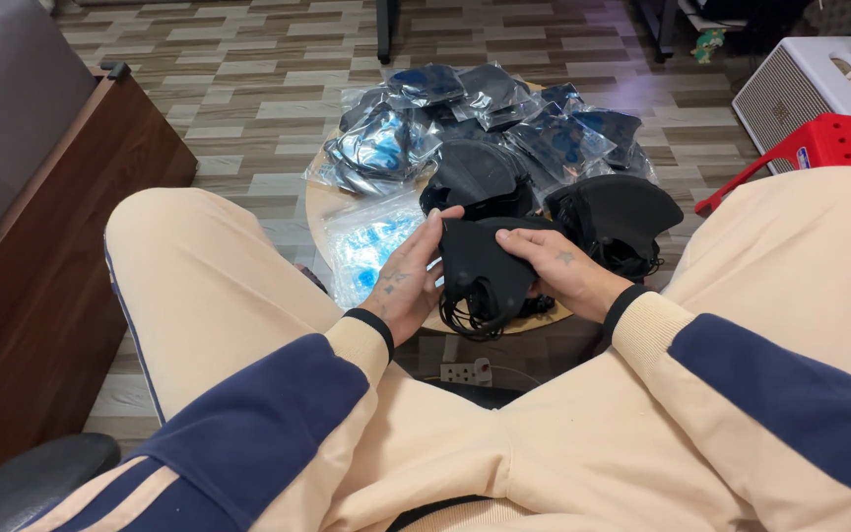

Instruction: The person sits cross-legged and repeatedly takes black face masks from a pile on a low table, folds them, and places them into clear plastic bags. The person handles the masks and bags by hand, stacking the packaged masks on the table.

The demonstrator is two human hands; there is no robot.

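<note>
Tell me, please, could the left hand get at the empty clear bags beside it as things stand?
Probably yes: the left hand lies right beside the clear bags with nothing between, though it holds the black mask.

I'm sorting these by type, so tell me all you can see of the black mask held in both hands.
The black mask looks like soft matte fabric, curved, with thin black ear loops hanging below. The left hand and right hand grip its two sides above the round table, in front of more black masks.

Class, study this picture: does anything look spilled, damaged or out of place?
Nothing stands out. Both the left hand and right hand hold a black mask over a small round table heaped with bagged masks.
</note>
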